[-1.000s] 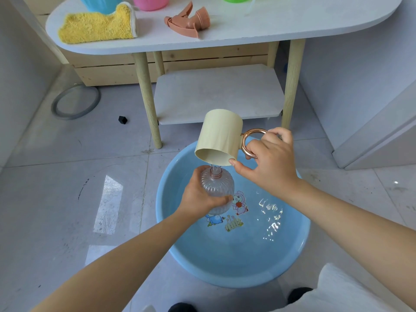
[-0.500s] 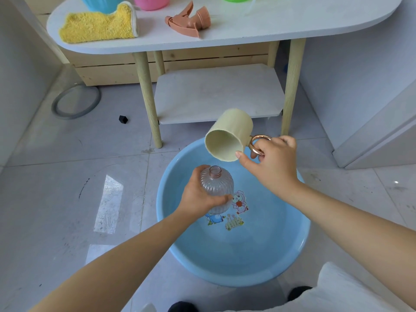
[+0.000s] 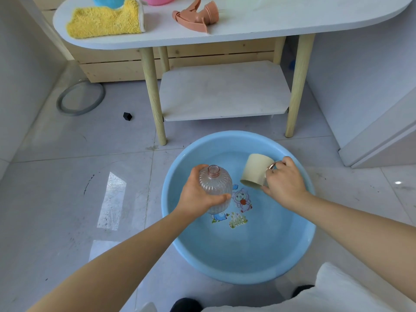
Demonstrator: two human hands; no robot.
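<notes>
A light blue basin [image 3: 299, 257] with water and cartoon stickers on its bottom stands on the tiled floor. Over it my left hand [image 3: 198, 194] grips a clear ribbed bottle [image 3: 216, 183], upright, its pink neck uncapped. My right hand [image 3: 284, 182] holds a cream mug [image 3: 254, 170] by its copper ring handle. The mug is tipped with its mouth facing down and left, low inside the basin to the right of the bottle.
A white oval table [image 3: 258, 25] with wooden legs and a lower shelf [image 3: 225, 91] stands behind the basin. On it lie a yellow cloth [image 3: 105, 20] and a pink spray head [image 3: 195, 15]. A grey ring [image 3: 80, 99] and a small black piece [image 3: 127, 116] lie on the floor at left.
The mug poured into the bottle's neck, then my right hand drew it away to the right and lowered it into the basin. My left hand kept the bottle in place.
</notes>
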